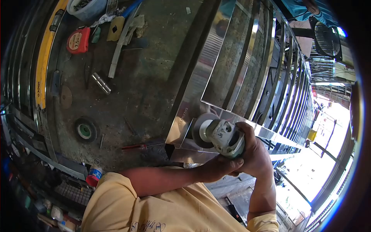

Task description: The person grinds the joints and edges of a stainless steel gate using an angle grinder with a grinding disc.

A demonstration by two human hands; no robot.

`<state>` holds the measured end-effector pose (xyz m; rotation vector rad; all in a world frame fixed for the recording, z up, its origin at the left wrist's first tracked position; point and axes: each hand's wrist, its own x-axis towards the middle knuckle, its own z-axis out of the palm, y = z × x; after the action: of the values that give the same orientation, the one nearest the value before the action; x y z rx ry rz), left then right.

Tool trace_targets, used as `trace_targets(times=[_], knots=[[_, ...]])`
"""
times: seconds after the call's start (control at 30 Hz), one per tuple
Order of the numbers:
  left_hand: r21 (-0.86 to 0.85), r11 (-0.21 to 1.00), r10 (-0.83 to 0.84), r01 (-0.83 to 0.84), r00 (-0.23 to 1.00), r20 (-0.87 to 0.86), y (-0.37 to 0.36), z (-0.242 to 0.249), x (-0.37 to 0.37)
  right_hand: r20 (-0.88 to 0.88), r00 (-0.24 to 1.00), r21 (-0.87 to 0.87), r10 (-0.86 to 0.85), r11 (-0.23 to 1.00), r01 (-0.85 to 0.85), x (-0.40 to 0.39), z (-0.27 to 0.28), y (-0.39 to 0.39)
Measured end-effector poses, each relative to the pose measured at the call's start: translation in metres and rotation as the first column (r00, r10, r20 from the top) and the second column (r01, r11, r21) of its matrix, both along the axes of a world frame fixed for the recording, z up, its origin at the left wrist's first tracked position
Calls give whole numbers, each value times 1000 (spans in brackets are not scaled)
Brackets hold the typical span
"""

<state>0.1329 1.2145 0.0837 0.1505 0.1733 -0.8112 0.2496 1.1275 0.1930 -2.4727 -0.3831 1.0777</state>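
An angle grinder (226,138) with a pale round disc (202,130) is held over the lower corner of a shiny metal frame (185,116). My right hand (255,152) is wrapped round the grinder's body from the right. My left hand (222,168) closes on it from below, its fingers near the right hand's. The disc lies over the frame's corner; whether it touches the metal cannot be made out. Both hands partly hide the grinder's body.
On the dark worktop (154,58) lie a red tape measure (78,40), a metal cylinder (101,83), a black wheel (85,129) and a red-handled screwdriver (134,147). A yellow level (45,58) stands left. Another person's hand (312,7) shows top right.
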Motion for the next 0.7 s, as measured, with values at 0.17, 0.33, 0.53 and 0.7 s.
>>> trace_targets(times=[0.17, 0.33, 0.53, 0.7], knots=[[-14, 999, 34, -33, 999, 42, 3, -9, 19, 48, 999, 15, -17, 1000, 17, 17, -5, 11], [5, 1000, -6, 6, 1000, 17, 6, -4, 13, 54, 998, -114, 24, 993, -17, 7, -4, 5], [-46, 999, -26, 25, 1000, -15, -1, -1, -1, 11, 1000, -42, 11, 999, -11, -4, -1, -4], [-21, 999, 34, -34, 999, -10, 3, -3, 15, 85, 996, 32, 7, 999, -9, 13, -4, 9]])
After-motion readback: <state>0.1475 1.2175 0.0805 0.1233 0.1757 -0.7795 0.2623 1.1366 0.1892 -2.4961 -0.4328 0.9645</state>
